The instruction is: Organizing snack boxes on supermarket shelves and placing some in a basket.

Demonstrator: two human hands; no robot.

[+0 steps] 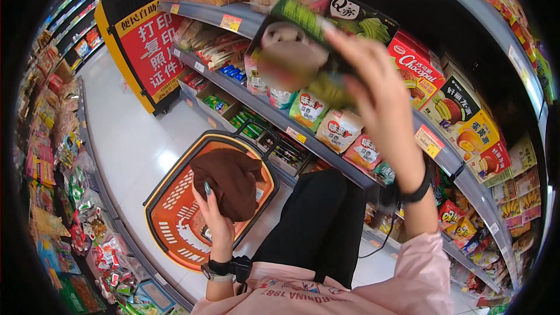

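My right hand is raised in front of the shelf and grips a dark box with green edges by its right side. Motion blurs the box, and its front carries a large round picture. Lower down, my left hand grips a bunched dark brown cloth by its lower left edge. Part of the fingers is hidden by the fabric. Beneath the cloth is an orange shopping basket with slotted walls and a black handle.
Snack boxes, including a red box, line the shelf beside pouches of snacks. A yellow-framed red sign stands beyond the basket. Packaged goods fill the left shelf. My black-trousered legs are beside the basket.
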